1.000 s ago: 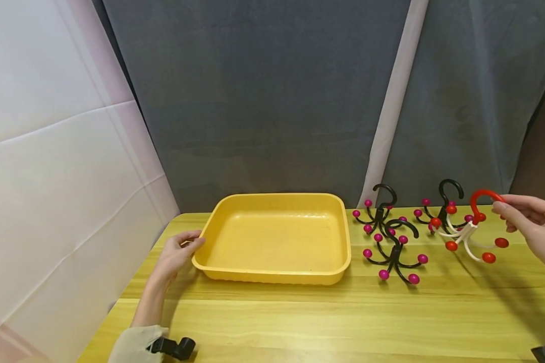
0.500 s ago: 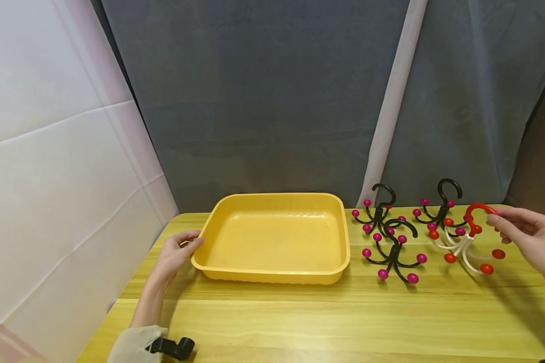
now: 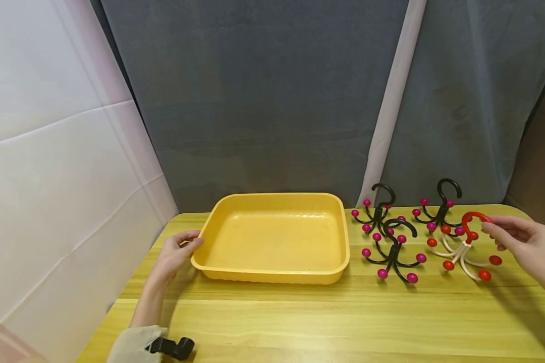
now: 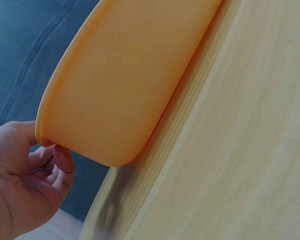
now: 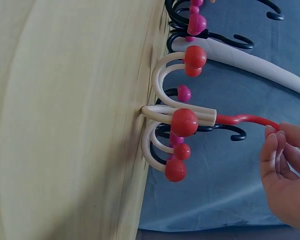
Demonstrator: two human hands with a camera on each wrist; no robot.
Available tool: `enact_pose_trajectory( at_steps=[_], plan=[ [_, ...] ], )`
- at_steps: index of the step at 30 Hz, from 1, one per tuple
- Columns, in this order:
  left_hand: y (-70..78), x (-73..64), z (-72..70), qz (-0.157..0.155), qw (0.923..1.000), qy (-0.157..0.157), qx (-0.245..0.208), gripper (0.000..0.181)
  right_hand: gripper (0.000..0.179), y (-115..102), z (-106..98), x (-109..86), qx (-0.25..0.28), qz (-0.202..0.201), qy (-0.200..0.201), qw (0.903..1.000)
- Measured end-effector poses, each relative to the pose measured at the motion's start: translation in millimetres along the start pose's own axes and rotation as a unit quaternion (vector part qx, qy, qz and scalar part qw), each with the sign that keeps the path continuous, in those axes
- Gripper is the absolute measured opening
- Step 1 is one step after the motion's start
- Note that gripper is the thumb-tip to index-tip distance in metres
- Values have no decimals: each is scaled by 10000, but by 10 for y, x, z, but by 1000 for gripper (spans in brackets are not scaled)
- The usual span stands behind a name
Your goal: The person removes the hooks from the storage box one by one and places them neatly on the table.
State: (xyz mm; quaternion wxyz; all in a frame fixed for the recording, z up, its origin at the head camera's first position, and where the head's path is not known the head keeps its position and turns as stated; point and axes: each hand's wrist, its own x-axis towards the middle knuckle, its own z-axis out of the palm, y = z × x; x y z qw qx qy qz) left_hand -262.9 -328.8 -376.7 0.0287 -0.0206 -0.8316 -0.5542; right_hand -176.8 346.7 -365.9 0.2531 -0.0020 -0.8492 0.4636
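Observation:
My left hand (image 3: pixel 174 254) grips the left rim of a yellow plastic tray (image 3: pixel 272 277), thumb over the edge and fingers curled below it in the left wrist view. At the right, my right hand (image 3: pixel 527 244) pinches the tip of the red hook on a white multi-arm hook hanger (image 3: pixel 466 247) with red ball ends. It is upright; in the right wrist view its curved arms (image 5: pixel 157 112) are at the tabletop. Just left of it stands a black hook hanger (image 3: pixel 394 254) with pink balls. Another black hanger (image 3: pixel 441 214) is partly hidden behind the white one.
A third black hanger (image 3: pixel 379 214) stands at the back beside the tray's right side. Grey cloth (image 3: pixel 272 101) hangs behind the wooden table (image 3: pixel 272 322), and a white sheet (image 3: pixel 72 166) rises along the left.
My right hand has lowered the red-and-white hanger toward the table and shifted it slightly left. My left hand and the tray have stayed in place.

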Motion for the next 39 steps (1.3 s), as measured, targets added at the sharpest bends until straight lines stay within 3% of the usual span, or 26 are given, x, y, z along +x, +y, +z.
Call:
enact_pose_trajectory(
  at_steps=[10,25,39],
  plan=[
    [-15,-2,-16,-2,10000,11,-10,46,33,15,-6,-14,142,-20,-37,9999],
    [-30,11,-10,-14,10000,41,-24,46,28,15,9,-2,-106,145,-163,9997],
    [-21,27,-42,34,10000,-83,-9,48,28,64,-17,-11,184,44,-284,9994]
  ],
)
